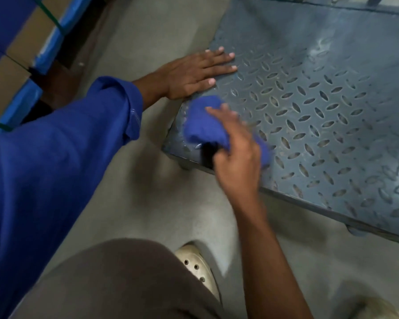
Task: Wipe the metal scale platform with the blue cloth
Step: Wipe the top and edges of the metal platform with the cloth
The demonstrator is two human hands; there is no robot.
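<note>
The right hand (235, 143) grips a crumpled blue cloth (205, 125) on the near left corner of the grey diamond-tread metal scale platform (320, 100). The left hand (194, 72) lies flat, fingers spread, on the platform's left edge above the smooth concrete floor (148, 180).

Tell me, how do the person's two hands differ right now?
The left hand lies flat, fingers straight; the right hand curls round the blue cloth. The left hand looks sharp; the right hand is blurred. Both are near the same corner of the metal scale platform.
</note>
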